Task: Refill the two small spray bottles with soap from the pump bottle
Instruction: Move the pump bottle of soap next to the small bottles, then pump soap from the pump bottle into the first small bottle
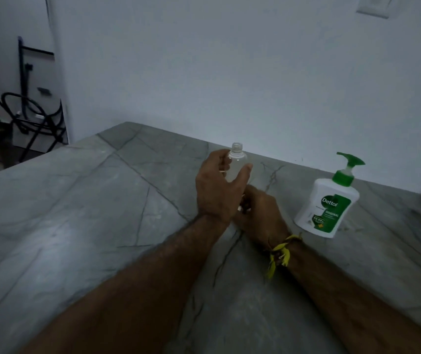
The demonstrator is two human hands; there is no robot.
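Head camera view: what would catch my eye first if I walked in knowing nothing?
Probably the white pump bottle with its green pump, standing upright on the grey stone counter to the right of the hands. Next, the left hand gripping a clear small bottle with its cap off, mid-counter near the wall. The right hand curls just below it; what it holds is hidden.

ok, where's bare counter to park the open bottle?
Bare stone left of the left hand, out to the counter edge, and in front between the forearms. Crowded on the right: right hand sits close beside the pump bottle, with the clear bottle above.
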